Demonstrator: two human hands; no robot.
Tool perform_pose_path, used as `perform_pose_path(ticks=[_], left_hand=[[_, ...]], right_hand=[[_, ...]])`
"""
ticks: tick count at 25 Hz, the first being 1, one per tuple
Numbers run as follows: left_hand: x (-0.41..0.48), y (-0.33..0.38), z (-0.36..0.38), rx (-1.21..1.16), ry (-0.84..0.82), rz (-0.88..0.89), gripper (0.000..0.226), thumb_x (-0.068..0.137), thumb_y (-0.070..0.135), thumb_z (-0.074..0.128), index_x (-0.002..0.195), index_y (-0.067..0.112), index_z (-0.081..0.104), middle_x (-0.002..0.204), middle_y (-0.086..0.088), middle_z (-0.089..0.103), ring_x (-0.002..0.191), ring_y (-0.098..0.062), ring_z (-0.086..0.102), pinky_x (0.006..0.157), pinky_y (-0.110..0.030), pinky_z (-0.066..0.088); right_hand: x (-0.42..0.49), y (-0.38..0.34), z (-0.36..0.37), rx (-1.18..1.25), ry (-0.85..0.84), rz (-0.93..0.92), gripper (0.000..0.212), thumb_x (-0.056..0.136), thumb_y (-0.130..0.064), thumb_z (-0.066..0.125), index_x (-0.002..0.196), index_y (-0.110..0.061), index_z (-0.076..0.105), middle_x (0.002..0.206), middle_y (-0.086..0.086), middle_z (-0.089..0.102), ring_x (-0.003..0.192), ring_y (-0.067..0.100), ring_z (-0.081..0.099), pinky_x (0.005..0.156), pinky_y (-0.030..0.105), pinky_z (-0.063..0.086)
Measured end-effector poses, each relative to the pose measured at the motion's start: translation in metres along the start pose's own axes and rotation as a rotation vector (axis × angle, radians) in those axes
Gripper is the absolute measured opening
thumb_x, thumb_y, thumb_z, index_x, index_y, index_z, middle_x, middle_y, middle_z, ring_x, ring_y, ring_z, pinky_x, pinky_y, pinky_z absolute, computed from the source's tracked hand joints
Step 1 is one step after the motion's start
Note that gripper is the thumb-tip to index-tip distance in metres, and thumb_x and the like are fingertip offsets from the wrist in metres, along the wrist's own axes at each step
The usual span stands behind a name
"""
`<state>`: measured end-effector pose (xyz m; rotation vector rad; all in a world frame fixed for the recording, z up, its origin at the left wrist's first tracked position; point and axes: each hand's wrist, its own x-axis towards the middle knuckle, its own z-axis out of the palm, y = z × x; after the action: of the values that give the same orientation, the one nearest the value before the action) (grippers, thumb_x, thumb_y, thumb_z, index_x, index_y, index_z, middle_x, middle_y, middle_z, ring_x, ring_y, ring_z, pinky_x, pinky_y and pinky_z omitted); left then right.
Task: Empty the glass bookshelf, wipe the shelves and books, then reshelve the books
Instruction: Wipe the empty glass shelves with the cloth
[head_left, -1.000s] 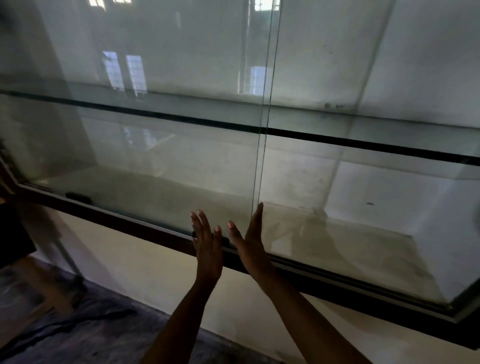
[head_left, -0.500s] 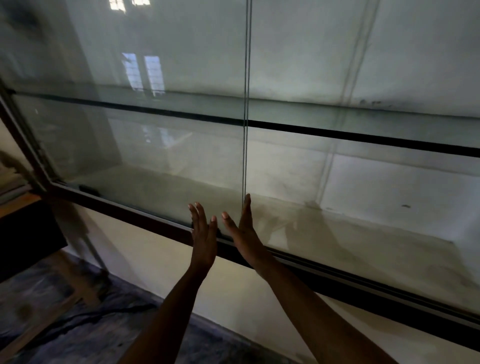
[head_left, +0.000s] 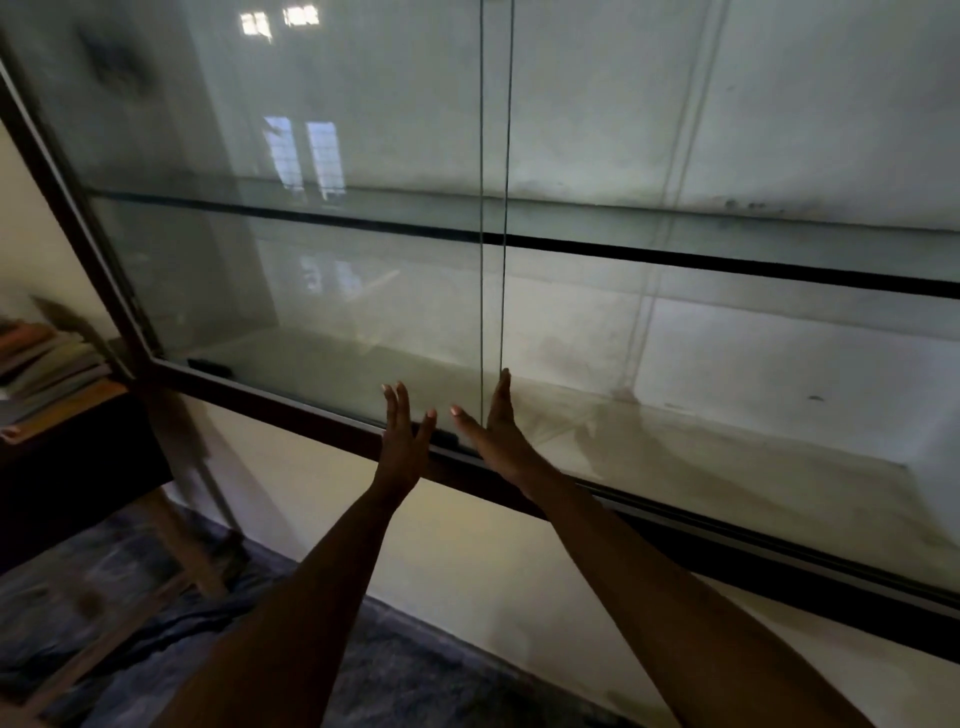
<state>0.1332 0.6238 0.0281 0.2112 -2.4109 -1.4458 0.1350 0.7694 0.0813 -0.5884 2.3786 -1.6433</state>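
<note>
The glass bookshelf (head_left: 249, 395) is set in the wall, with a dark frame and two sliding glass panes whose edges (head_left: 493, 208) overlap at the middle. Its shelves hold no books; a glass shelf (head_left: 727, 265) crosses the middle and the dusty bottom shelf (head_left: 701, 467) lies below. My left hand (head_left: 405, 441) presses flat with straight fingers on the left pane near the bottom rail. My right hand (head_left: 493, 431) lies flat, fingers straight, against the pane edge at the overlap. A stack of books (head_left: 47, 369) rests on a dark table at the far left.
A dark wooden table (head_left: 78, 467) stands left of the bookshelf, its leg close to the wall. Below the shelf frame runs a cream wall (head_left: 467, 545). A dark blue cloth or rug (head_left: 156, 634) covers the floor.
The pane edge and both hands have slid left relative to the frame, and the two panes' edges now overlap. The view has shifted left, bringing the table and book stack into sight.
</note>
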Motion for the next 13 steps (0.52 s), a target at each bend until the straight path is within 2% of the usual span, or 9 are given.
perform_pose_path(ticks=[2, 4, 7, 9, 11, 13], left_hand=[[-0.006, 0.005, -0.003, 0.003, -0.022, -0.01, 0.067, 0.099, 0.035, 0.037, 0.149, 0.021, -0.005, 0.157, -0.002, -0.015, 0.145, -0.021, -0.006, 0.118, -0.049, 0.007], [-0.018, 0.011, 0.0, 0.012, -0.07, 0.018, 0.068, 0.098, 0.034, 0.039, 0.15, 0.018, -0.002, 0.158, -0.002, -0.009, 0.146, -0.02, -0.005, 0.118, -0.045, 0.006], [-0.034, 0.018, 0.001, 0.001, -0.079, 0.016, 0.067, 0.098, 0.034, 0.041, 0.15, 0.016, 0.002, 0.158, -0.001, -0.003, 0.146, -0.016, -0.001, 0.118, -0.04, 0.007], [-0.045, 0.019, -0.001, -0.023, -0.073, -0.013, 0.063, 0.099, 0.031, 0.04, 0.15, 0.015, 0.007, 0.158, -0.002, 0.003, 0.145, -0.015, 0.004, 0.115, -0.03, 0.009], [-0.058, 0.015, -0.002, -0.018, -0.067, -0.037, 0.058, 0.1, 0.029, 0.039, 0.15, 0.014, 0.013, 0.158, -0.003, 0.009, 0.145, -0.014, 0.01, 0.111, -0.023, 0.012], [-0.074, 0.008, 0.001, -0.002, -0.053, -0.057, 0.054, 0.099, 0.028, 0.041, 0.148, 0.015, 0.022, 0.156, -0.003, 0.019, 0.143, -0.015, 0.017, 0.108, -0.02, 0.016]], right_hand=[[0.001, 0.0, -0.01, -0.024, -0.064, 0.054, 0.088, 0.093, -0.046, 0.044, 0.142, -0.024, -0.025, 0.155, 0.001, -0.019, 0.144, 0.022, 0.003, 0.114, 0.035, 0.015], [-0.005, -0.002, -0.007, -0.006, -0.031, 0.061, 0.086, 0.093, -0.047, 0.042, 0.143, -0.025, -0.025, 0.155, 0.001, -0.017, 0.143, 0.025, 0.01, 0.113, 0.037, 0.019], [-0.003, -0.007, 0.009, 0.07, 0.042, 0.044, 0.088, 0.094, -0.043, 0.044, 0.141, -0.023, -0.027, 0.152, 0.0, -0.027, 0.144, 0.024, 0.001, 0.114, 0.038, 0.013], [0.0, -0.01, 0.014, 0.096, 0.071, 0.065, 0.09, 0.094, -0.04, 0.047, 0.141, -0.02, -0.028, 0.151, 0.0, -0.03, 0.144, 0.022, -0.006, 0.116, 0.037, 0.009], [-0.001, -0.011, 0.011, 0.097, 0.049, 0.078, 0.09, 0.094, -0.04, 0.047, 0.142, -0.02, -0.027, 0.151, 0.001, -0.029, 0.144, 0.022, -0.005, 0.114, 0.031, 0.012], [-0.004, -0.008, -0.002, 0.019, -0.048, 0.077, 0.087, 0.095, -0.039, 0.046, 0.143, -0.022, -0.024, 0.154, 0.002, -0.019, 0.143, 0.022, 0.008, 0.102, 0.019, 0.022]])
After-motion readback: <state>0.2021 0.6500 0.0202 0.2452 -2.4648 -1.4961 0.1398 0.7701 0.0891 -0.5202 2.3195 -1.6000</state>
